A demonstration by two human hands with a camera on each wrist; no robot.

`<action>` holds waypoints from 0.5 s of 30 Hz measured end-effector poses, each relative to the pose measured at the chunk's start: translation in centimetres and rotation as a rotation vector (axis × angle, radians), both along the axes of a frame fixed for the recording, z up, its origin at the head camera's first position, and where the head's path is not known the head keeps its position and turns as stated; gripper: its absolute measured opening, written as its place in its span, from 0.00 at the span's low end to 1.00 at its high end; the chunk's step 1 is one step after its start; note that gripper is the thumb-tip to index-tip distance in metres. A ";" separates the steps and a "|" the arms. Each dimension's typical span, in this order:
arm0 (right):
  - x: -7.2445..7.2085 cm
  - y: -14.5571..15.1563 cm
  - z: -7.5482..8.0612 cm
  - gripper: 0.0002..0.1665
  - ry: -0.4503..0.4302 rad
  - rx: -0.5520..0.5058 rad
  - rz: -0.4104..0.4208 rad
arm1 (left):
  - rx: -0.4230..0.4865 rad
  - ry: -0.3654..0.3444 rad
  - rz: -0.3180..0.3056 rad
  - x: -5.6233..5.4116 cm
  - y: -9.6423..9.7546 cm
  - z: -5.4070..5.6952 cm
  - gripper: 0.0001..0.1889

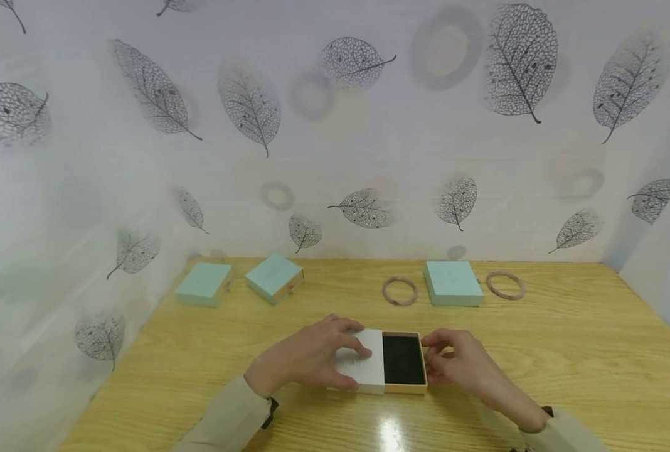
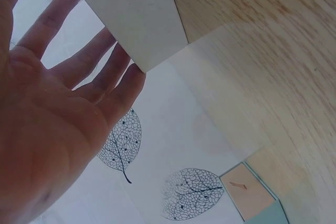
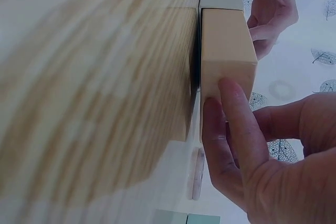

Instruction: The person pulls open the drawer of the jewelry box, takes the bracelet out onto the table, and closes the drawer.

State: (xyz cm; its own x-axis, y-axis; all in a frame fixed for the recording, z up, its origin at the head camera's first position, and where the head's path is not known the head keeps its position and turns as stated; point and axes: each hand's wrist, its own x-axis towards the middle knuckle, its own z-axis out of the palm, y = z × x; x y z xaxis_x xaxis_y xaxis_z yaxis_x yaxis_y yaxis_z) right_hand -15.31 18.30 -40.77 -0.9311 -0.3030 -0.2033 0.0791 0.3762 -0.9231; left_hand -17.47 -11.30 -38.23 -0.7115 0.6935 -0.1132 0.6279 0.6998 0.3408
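A white slide-out box lies near the front middle of the table, its peach drawer (image 1: 404, 389) with a black lining partly out to the right of its white sleeve (image 1: 374, 361). My left hand (image 1: 318, 355) grips the sleeve across its top, thumb at the near edge. In the left wrist view, fingertips (image 2: 137, 72) lie along the sleeve's edge. My right hand (image 1: 465, 364) is at the drawer's right end with curled fingers. Up close in the right wrist view, thumb and finger (image 3: 239, 114) come together on the drawer's end face, where they hide what lies between them.
Two mint-green boxes stand at the back left, a straight one (image 1: 202, 282) and a turned one (image 1: 273, 276). Another mint box (image 1: 453, 282) at the back right has a pinkish bangle (image 1: 385, 292) on its left and a second bangle (image 1: 505, 295) on its right. Leaf-patterned cloth (image 1: 363, 144) borders the table.
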 end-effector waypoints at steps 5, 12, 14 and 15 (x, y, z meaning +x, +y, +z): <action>0.0 -0.1 0.1 0.17 -0.005 0.000 -0.001 | 0.004 0.000 0.001 0.1 0.0 0.1 0.24; 0.0 -0.3 0.0 0.17 0.000 0.000 -0.003 | 0.001 0.003 0.002 0.1 0.0 0.1 0.25; 0.0 -0.4 0.0 0.17 0.006 0.001 -0.004 | -0.002 0.005 0.001 0.1 0.0 0.1 0.25; 0.0 -0.4 0.0 0.16 0.010 0.001 -0.004 | -0.003 0.006 0.001 0.0 0.0 0.0 0.25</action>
